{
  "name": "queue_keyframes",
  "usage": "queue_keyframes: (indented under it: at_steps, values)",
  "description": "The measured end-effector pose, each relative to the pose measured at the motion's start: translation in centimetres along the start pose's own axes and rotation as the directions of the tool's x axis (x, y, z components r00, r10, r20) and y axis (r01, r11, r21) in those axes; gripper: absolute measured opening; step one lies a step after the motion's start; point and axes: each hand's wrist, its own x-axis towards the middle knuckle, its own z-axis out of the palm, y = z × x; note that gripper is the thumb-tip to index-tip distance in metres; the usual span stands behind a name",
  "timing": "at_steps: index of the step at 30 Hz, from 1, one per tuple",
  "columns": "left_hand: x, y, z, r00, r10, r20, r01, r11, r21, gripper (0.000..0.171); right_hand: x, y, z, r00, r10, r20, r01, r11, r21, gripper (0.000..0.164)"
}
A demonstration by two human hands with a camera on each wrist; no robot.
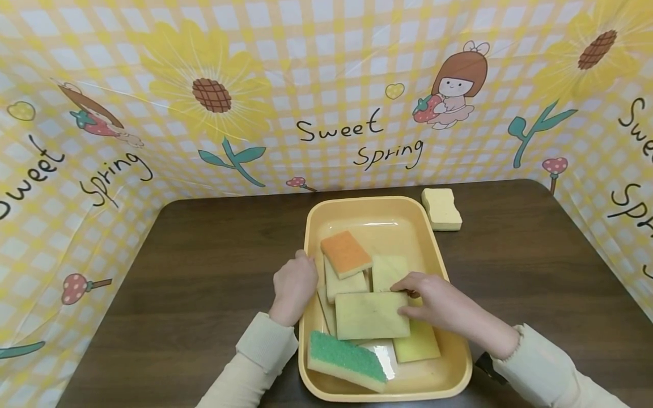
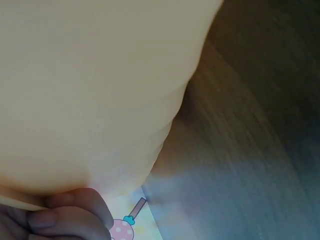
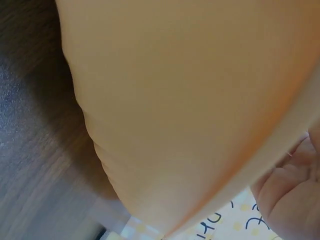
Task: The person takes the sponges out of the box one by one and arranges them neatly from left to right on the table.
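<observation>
A yellow plastic tray (image 1: 357,212) lies on the table with several sponges inside. My left hand (image 1: 295,288) grips its left rim; the curled fingers show at the rim in the left wrist view, below the tray's outer wall (image 2: 100,100). Over the tray, my right hand (image 1: 444,300) pinches the right end of a pale yellow rectangular sponge (image 1: 369,316) between thumb and fingers. Around that sponge lie an orange-topped sponge (image 1: 346,253), a green-topped scouring sponge (image 1: 348,358), a brighter yellow piece (image 1: 418,343) and pale pieces partly covered. The tray's wall (image 3: 175,100) hides most of the right wrist view.
Outside the tray, by its far right corner, a cream sponge with notched sides (image 1: 441,209) rests on the dark wooden table (image 1: 219,249). A yellow checked cloth (image 1: 326,85) with flowers and lettering hangs around the table's back and sides.
</observation>
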Motion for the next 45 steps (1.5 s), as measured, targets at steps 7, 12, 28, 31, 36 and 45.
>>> queue_keyframes:
  at_steps: [7, 12, 28, 31, 36, 45]
  values:
    - [-0.1, 0.0, 0.1, 1.0, 0.018, -0.017, -0.018, 1.0, -0.006, 0.028, -0.6, 0.2, 0.0, 0.999, -0.024, -0.049, 0.026, 0.999, 0.033, 0.019]
    - [0.0, 0.0, 0.3, 1.0, 0.013, 0.002, -0.013, 1.0, -0.013, 0.028, -0.8, 0.3, 0.2, 0.997, -0.052, -0.059, 0.057, 0.996, 0.073, 0.015]
    - [0.2, 0.0, 0.2, 1.0, 0.0, 0.013, 0.0, 1.0, -0.013, 0.027, -1.8, -0.3, -0.1, 0.994, -0.044, -0.098, 0.066, 0.972, 0.225, 0.016]
    - [0.2, 0.0, 0.2, 1.0, -0.004, 0.03, 0.005, 1.0, -0.019, 0.027, -2.0, -0.5, -0.4, 0.993, -0.049, -0.112, 0.076, 0.964, 0.254, 0.017]
    - [0.3, -0.1, 0.1, 0.999, -0.012, 0.035, 0.012, 1.0, -0.026, 0.028, -2.2, -0.7, -1.1, 0.993, -0.021, -0.118, 0.055, 0.955, 0.292, 0.016]
    - [0.3, 0.0, -0.2, 0.998, -0.032, 0.061, 0.035, 0.999, -0.038, 0.028, -2.4, -0.7, -2.4, 0.967, 0.074, -0.245, 0.004, 0.952, 0.305, 0.018]
